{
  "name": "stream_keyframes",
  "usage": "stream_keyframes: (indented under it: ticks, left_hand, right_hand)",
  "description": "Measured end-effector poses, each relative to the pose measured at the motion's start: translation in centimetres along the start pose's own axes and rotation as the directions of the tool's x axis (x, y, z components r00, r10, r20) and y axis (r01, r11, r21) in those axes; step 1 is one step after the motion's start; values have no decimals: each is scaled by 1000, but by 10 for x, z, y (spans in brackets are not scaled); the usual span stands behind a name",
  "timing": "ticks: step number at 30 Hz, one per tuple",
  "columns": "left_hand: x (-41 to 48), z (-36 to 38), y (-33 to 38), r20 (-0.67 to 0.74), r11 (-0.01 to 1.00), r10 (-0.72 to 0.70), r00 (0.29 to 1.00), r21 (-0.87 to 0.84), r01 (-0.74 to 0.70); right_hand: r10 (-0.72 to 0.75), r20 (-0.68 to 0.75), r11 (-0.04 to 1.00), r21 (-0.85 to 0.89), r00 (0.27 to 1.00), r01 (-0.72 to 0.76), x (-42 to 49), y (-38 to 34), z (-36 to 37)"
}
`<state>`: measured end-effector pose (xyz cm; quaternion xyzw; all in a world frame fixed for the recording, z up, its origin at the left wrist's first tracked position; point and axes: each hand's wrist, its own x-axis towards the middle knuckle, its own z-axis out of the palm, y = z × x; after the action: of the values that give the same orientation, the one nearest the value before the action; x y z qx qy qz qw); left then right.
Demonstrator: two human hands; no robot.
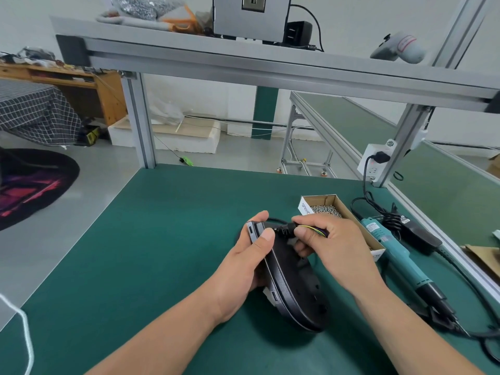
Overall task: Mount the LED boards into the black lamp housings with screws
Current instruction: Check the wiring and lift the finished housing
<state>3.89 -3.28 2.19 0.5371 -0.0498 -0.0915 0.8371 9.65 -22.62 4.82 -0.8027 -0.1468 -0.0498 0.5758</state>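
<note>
Left hand (pixel 243 269) grips black housing (pixel 297 293), right hand (pixel 335 247) half-hiding wires (pixel 311 227).

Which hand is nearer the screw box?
Right. The right hand is just beside the screw box, pinching the wires; the left hand grips the black housing farther left.

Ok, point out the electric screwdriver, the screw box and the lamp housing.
electric screwdriver (pixel 395 250): head view, on its teal barrel.
screw box (pixel 305 208): head view, on its white labelled flap.
lamp housing (pixel 300 293): head view, on its black perforated face.
</note>
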Motion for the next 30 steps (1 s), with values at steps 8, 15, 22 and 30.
stream_keyframes:
  ticks: [8,15,22,30]
  left_hand:
    - [-2,-1,1,9,999,-2,1000,40,2]
    - [0,0,4,13,998,-4,1000,55,3]
    - [-1,-3,5,50,1000,-28,998,3,28]
    - [0,-4,4,90,999,-26,996,-18,28]
  right_hand:
    - [-28,59,998,-61,998,31,2,-2,-4]
    - [-37,50,998,-52,998,40,2,-4,-3]
    - [-81,10,989,-123,997,81,1,-5,0]
    - [-263,62,857,-443,963,263,4,-7,-5]
